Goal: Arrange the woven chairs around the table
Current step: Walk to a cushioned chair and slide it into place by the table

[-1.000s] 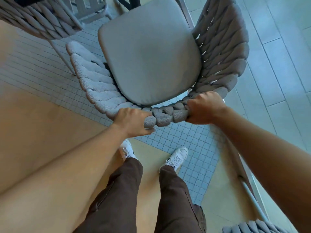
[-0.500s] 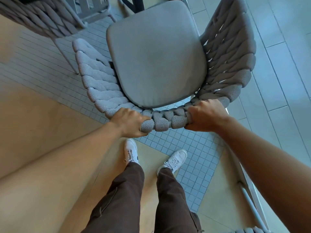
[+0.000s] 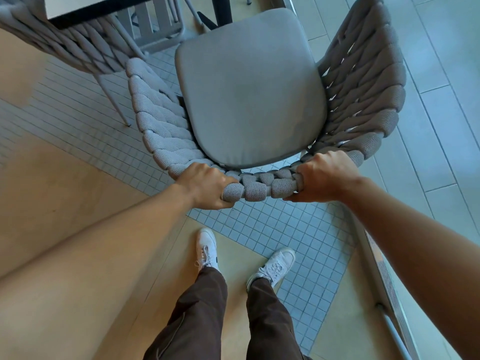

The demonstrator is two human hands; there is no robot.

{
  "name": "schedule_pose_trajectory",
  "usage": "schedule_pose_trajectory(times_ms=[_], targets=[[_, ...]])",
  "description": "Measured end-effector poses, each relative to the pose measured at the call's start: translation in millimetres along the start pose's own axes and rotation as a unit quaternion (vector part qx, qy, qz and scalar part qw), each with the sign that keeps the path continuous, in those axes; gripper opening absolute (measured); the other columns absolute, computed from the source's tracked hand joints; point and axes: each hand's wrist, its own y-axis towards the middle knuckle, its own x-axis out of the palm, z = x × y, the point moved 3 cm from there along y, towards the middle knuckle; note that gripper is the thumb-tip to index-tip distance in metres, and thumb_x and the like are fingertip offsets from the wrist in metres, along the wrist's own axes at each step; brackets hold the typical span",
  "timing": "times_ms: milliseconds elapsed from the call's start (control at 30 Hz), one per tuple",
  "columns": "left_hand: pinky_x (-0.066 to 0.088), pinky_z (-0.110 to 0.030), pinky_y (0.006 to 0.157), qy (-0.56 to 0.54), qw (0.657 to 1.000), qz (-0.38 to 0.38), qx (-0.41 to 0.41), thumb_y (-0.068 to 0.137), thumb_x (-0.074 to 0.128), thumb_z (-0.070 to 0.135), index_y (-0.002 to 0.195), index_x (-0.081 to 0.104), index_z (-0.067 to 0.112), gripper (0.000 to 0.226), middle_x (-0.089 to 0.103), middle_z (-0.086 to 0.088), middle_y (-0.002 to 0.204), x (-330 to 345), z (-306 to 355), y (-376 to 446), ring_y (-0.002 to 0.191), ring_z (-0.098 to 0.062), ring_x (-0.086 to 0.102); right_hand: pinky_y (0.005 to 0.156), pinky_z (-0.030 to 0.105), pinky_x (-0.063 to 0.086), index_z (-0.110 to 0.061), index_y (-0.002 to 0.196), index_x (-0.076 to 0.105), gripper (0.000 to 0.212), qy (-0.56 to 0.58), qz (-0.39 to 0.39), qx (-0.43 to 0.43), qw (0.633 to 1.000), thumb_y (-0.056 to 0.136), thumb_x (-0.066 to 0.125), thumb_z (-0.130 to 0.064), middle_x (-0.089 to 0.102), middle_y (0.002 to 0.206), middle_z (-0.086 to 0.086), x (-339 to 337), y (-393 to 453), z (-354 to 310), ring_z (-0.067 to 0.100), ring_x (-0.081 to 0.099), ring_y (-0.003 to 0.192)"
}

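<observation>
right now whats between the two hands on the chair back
In the head view, only a short stretch of woven chair rim separates the left hand and right hand.

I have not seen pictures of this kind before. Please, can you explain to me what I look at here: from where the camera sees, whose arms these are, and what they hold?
There is no machine here. A person wears a wide-angle camera on the head, and it looks forward and down, so you see the person's own arms, brown trousers and white sneakers from above.

The left hand and the right hand each have a closed grip on the top edge of the backrest of a woven chair, one hand at each side. The chair has a grey seat cushion and thick braided rope sides.

Beyond the chair, at the top left of the picture, you see a corner of the table and part of a second woven chair beside it. The floor is partly small square tiles, partly plain light panels.
</observation>
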Motion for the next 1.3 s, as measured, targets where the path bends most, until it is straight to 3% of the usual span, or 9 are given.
schedule_pose_trajectory(times_ms=[200, 833, 900, 967, 1000, 1100, 1167, 1233, 1300], targets=[[0.051, -0.033, 0.078, 0.020, 1.000, 0.019, 0.012, 0.079, 0.056, 0.070, 0.124, 0.063, 0.040, 0.054, 0.074, 0.005, 0.095, -13, -23, 19, 0.088, -0.024, 0.069, 0.075, 0.031, 0.055, -0.036, 0.099, 0.071, 0.098, 0.026, -0.004, 0.007, 1.000, 0.053, 0.017, -0.103, 0.072, 0.091, -0.012, -12, 27, 9, 0.020, 0.071, 0.084], [0.050, -0.032, 0.072, -0.015, 0.996, 0.093, -0.002, 0.076, 0.041, 0.087, 0.116, 0.067, 0.042, 0.066, 0.075, 0.011, 0.091, -11, -57, 43, 0.084, -0.021, 0.070, 0.068, 0.029, 0.052, -0.035, 0.088, 0.070, 0.095, -0.001, -0.009, 0.002, 1.000, 0.054, 0.019, -0.108, 0.070, 0.081, -0.014, -16, 68, 36, 0.017, 0.069, 0.074], [0.050, -0.039, 0.093, -0.069, 0.989, 0.128, 0.005, 0.078, 0.031, 0.092, 0.113, 0.071, 0.037, 0.076, 0.076, 0.011, 0.098, -11, -48, 38, 0.096, -0.018, 0.071, 0.084, 0.035, 0.052, -0.033, 0.085, 0.072, 0.094, 0.043, 0.021, -0.006, 0.999, 0.057, 0.026, -0.109, 0.073, 0.087, -0.012, -14, 61, 37, 0.020, 0.071, 0.088], [0.022, -0.054, 0.119, -0.089, 0.975, 0.202, -0.022, 0.087, 0.025, 0.084, 0.122, 0.069, 0.030, 0.078, 0.071, 0.006, 0.122, -12, -36, 36, 0.125, -0.016, 0.059, 0.116, 0.054, 0.031, -0.023, 0.101, 0.079, 0.092, 0.071, 0.110, -0.017, 0.991, 0.070, 0.041, -0.100, 0.074, 0.118, 0.003, -10, 47, 36, 0.029, 0.061, 0.126], [0.008, -0.058, 0.121, -0.095, 0.961, 0.247, -0.083, 0.091, 0.025, 0.078, 0.130, 0.064, 0.026, 0.075, 0.063, 0.003, 0.137, -13, -31, 36, 0.140, -0.018, 0.045, 0.121, 0.062, 0.016, -0.017, 0.112, 0.078, 0.090, 0.081, 0.156, -0.002, 0.984, 0.078, 0.045, -0.093, 0.067, 0.135, 0.008, -10, 40, 33, 0.031, 0.048, 0.140], [-0.010, -0.054, 0.120, -0.212, 0.854, 0.346, -0.324, 0.091, 0.053, 0.062, 0.154, 0.033, 0.014, 0.081, 0.020, -0.007, 0.166, -9, -11, 28, 0.154, -0.028, 0.006, 0.122, 0.060, -0.003, -0.024, 0.143, 0.059, 0.063, 0.167, 0.261, 0.160, 0.937, 0.099, 0.044, -0.067, 0.027, 0.167, 0.010, -5, 27, 28, 0.032, 0.013, 0.156], [-0.006, -0.057, 0.120, -0.377, 0.719, 0.361, -0.458, 0.082, 0.072, 0.053, 0.160, 0.009, 0.013, 0.108, -0.004, -0.012, 0.168, -1, 5, 24, 0.153, -0.034, -0.006, 0.122, 0.054, -0.008, -0.031, 0.158, 0.032, 0.072, 0.300, 0.286, 0.356, 0.838, 0.096, 0.055, -0.059, 0.006, 0.171, 0.011, -4, 24, 28, 0.032, 0.003, 0.156], [0.006, -0.057, 0.121, -0.548, 0.539, 0.339, -0.542, 0.073, 0.084, 0.046, 0.159, -0.009, 0.018, 0.130, -0.013, -0.014, 0.166, 8, 17, 26, 0.153, -0.034, -0.005, 0.124, 0.051, 0.004, -0.027, 0.163, 0.013, 0.099, 0.480, 0.283, 0.519, 0.648, 0.087, 0.069, -0.058, 0.004, 0.169, 0.016, -1, 25, 33, 0.032, 0.010, 0.155], [0.037, -0.052, 0.111, -0.692, 0.360, 0.320, -0.537, 0.071, 0.089, 0.032, 0.157, -0.013, 0.027, 0.134, 0.013, -0.013, 0.165, 13, 25, 33, 0.145, -0.035, 0.031, 0.121, 0.047, 0.028, -0.020, 0.162, 0.005, 0.112, 0.650, 0.260, 0.577, 0.421, 0.082, 0.080, -0.045, 0.024, 0.164, 0.017, 6, 33, 36, 0.032, 0.035, 0.145]])
